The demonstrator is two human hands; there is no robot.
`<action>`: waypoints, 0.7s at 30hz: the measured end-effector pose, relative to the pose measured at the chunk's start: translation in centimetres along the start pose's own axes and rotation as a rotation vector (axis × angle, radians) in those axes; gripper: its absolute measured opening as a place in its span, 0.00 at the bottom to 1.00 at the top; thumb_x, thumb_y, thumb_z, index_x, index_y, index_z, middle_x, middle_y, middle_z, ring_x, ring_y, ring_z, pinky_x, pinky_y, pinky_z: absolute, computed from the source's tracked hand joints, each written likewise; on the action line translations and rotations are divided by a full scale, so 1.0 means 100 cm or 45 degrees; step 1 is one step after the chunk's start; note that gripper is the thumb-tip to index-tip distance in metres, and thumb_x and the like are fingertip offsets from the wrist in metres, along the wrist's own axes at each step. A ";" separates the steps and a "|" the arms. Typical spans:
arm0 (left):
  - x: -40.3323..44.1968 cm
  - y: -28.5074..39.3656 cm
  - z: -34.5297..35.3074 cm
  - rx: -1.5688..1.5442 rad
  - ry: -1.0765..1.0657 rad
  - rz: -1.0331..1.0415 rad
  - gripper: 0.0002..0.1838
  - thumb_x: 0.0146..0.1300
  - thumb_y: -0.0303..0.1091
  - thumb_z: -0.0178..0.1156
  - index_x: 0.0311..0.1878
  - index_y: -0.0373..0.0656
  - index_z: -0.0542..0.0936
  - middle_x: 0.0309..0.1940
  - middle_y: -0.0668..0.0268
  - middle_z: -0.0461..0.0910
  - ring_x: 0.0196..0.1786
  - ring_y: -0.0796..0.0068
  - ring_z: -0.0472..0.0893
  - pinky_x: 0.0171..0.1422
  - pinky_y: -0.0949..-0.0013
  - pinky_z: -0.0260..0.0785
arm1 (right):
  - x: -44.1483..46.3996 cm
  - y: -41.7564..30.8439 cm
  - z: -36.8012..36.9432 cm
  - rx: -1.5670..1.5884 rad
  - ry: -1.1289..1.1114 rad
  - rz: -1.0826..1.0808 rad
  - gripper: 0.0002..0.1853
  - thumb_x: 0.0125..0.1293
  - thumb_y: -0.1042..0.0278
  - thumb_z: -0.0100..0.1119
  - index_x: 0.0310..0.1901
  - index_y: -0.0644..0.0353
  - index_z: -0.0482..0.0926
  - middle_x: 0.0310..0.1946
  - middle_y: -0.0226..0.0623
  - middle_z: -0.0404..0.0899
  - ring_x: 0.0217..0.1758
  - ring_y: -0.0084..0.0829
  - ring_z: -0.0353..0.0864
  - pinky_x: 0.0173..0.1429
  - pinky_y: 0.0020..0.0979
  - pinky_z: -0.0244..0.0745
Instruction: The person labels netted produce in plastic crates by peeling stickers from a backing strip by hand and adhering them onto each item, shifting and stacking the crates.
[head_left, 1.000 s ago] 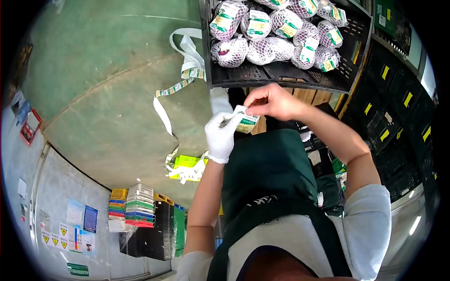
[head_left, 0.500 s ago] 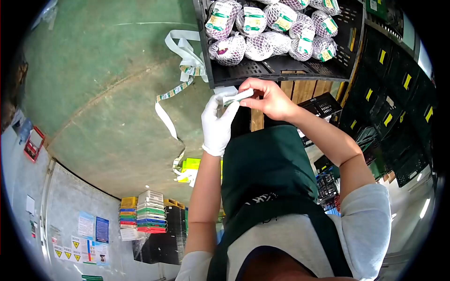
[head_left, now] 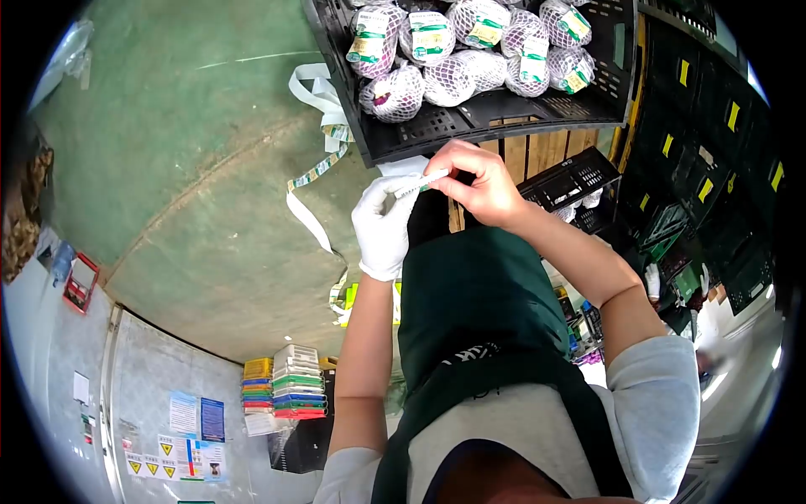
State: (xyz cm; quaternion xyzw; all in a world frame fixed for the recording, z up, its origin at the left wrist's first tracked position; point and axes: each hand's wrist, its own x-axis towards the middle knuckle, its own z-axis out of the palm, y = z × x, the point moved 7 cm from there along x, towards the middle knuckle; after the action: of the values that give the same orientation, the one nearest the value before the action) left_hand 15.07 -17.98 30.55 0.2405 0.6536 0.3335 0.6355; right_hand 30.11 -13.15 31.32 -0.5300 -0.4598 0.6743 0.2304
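Observation:
My left hand (head_left: 382, 223), in a white glove, is closed on a small strip of labels (head_left: 422, 181), just below the near edge of a black crate (head_left: 478, 133). Bare, my right hand (head_left: 484, 186) pinches the strip's other end between thumb and fingertips. Inside the crate lie several round purplish vegetables (head_left: 393, 94) in white netting, most with a green, white and yellow label (head_left: 431, 39). A long label ribbon (head_left: 319, 171) trails down to the left of my gloved hand, with pale backing loops (head_left: 317, 91) beside the crate.
Wooden slats (head_left: 527, 161) show under the crate, and a second black crate (head_left: 571, 181) sits lower right. Dark crates with yellow tags (head_left: 684, 126) are stacked at right. Coloured trays (head_left: 298, 382) stand by the wall. At far right, part of another person (head_left: 684, 294) shows.
The view has shifted, with the crate now a little further left and higher. The label strip between my hands has turned more edge-on. Another person has come into view at right.

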 end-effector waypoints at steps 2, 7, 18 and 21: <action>-0.001 -0.004 -0.001 0.016 -0.009 -0.056 0.05 0.56 0.22 0.64 0.37 0.35 0.81 0.34 0.67 0.80 0.37 0.80 0.76 0.45 0.75 0.67 | -0.005 0.004 0.002 0.055 -0.022 0.093 0.05 0.58 0.79 0.61 0.36 0.61 0.79 0.31 0.30 0.75 0.32 0.21 0.74 0.37 0.23 0.70; -0.001 -0.021 -0.015 0.411 -0.091 -0.165 0.09 0.55 0.28 0.67 0.37 0.35 0.80 0.34 0.65 0.79 0.39 0.79 0.76 0.45 0.75 0.67 | -0.005 -0.018 -0.007 -0.233 0.006 -0.217 0.04 0.56 0.75 0.63 0.33 0.59 0.79 0.28 0.32 0.78 0.33 0.31 0.76 0.41 0.30 0.72; 0.000 -0.045 -0.018 0.070 0.069 -0.346 0.08 0.58 0.21 0.62 0.41 0.36 0.77 0.34 0.71 0.79 0.39 0.86 0.74 0.45 0.79 0.68 | 0.111 0.120 0.008 -0.370 0.323 -0.126 0.06 0.62 0.69 0.57 0.38 0.61 0.76 0.32 0.44 0.77 0.34 0.45 0.76 0.42 0.40 0.72; -0.004 -0.048 -0.024 0.022 0.055 -0.254 0.06 0.60 0.22 0.61 0.41 0.36 0.77 0.34 0.72 0.78 0.38 0.87 0.73 0.44 0.80 0.68 | 0.121 0.166 -0.017 -0.645 0.457 0.207 0.15 0.59 0.60 0.61 0.44 0.59 0.76 0.39 0.48 0.78 0.47 0.48 0.75 0.52 0.42 0.71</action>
State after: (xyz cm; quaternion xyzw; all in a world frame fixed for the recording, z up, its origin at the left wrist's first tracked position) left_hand 13.27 -21.75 27.21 0.1726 0.6906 0.2679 0.6493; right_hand 30.64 -10.68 10.91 -0.7160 -0.5211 0.4504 0.1138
